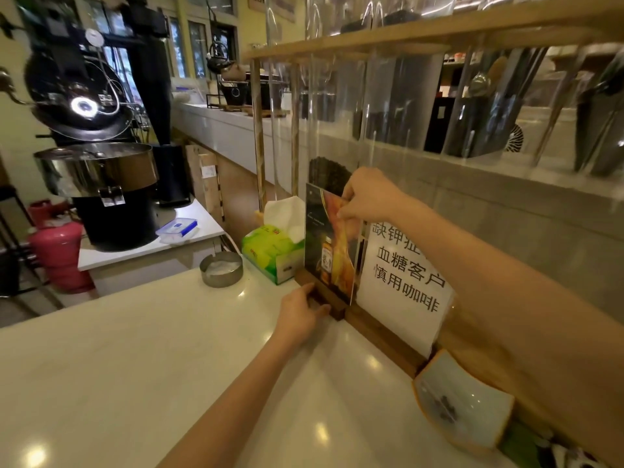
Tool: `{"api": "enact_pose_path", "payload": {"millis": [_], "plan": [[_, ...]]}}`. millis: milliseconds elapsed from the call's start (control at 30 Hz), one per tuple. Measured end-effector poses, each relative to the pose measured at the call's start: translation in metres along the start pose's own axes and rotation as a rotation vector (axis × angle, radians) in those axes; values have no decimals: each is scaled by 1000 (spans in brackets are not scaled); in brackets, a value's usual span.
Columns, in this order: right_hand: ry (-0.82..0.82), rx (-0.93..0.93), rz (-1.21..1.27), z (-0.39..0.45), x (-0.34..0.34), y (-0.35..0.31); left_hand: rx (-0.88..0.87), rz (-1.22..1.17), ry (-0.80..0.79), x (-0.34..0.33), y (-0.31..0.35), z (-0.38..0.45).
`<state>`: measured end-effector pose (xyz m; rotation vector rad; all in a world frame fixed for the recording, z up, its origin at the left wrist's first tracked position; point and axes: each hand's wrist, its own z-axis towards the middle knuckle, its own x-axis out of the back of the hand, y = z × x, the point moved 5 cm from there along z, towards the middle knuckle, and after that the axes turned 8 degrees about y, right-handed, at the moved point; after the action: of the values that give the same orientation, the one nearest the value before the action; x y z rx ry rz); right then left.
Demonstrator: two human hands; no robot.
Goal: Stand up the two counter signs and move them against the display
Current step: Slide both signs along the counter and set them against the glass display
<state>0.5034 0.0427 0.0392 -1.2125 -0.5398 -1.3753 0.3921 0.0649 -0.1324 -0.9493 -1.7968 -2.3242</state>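
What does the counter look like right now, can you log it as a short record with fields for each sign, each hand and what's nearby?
picture sign: upright on wooden base, beside the tissue box
text sign: upright on wooden base, against the display
left hand: gripping the picture sign's base
right hand: pinching the picture sign's top edge
tissue box: green, left of the picture sign
ashtray: metal, on the counter

picture sign (329,244) left of text sign (405,282) | tissue box (270,251) left of both | all on counter (135,349)
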Motion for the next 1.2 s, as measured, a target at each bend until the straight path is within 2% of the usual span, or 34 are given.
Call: {"api": "enact_pose_path", "payload": {"millis": [500,767,1000,1100,1200], "plan": [[19,2,-44,7,2,9,-45,102,39,-13,3,7],[-32,-11,-4,-4,10,8,-89,154,-11,-13,9,4],[-48,-52,-20,-44,38,21,-294,375,-81,-25,17,-13],[-31,-75,-26,-66,50,29,-415,438,-69,-33,19,-18],[-25,-83,-45,-82,56,33,-457,480,-65,-40,22,-22]]}}
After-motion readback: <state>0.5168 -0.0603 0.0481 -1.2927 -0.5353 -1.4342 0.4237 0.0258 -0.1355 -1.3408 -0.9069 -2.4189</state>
